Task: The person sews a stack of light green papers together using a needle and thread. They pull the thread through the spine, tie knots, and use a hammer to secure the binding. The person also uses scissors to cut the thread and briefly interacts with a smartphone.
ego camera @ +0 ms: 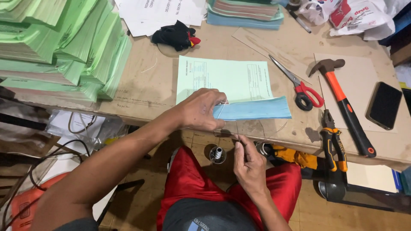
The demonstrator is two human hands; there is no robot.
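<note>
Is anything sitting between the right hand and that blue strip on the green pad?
Nothing visible does. The right hand sits below the table edge, apart from the blue strip; only thin thread runs there. The left hand presses the strip's left end.

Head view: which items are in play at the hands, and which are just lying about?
In hand:
- left hand pressing the green form pad with its blue strip
- right hand pinching white thread
- thread spool

Lying about:
- scissors
- hammer
- pliers
- phone
- green paper stacks
</note>
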